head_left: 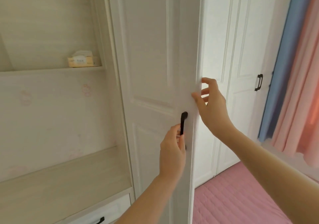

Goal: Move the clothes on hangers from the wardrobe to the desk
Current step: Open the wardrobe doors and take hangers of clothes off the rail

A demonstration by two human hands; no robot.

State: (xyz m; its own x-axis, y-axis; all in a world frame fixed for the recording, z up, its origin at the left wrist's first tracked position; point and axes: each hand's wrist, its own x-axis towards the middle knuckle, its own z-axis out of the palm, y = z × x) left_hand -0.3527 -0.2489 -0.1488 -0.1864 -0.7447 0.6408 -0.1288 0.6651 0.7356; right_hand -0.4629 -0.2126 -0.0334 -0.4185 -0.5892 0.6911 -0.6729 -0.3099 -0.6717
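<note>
While the left hand (172, 147) grips the black handle (183, 120) and the right hand (211, 106) pinches the edge of the wardrobe door (151, 51), pull evenly with both; clothes on hangers unseen, presumably behind.

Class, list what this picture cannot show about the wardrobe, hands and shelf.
Head view:
Wardrobe interior, any hanging clothes: hidden behind white door.
Lower end of black handle: covered by left hand.
Grip of right hand on door edge: blurred.
Small print on tissue pack: too small.
Drawer: cut by bottom edge.
</note>
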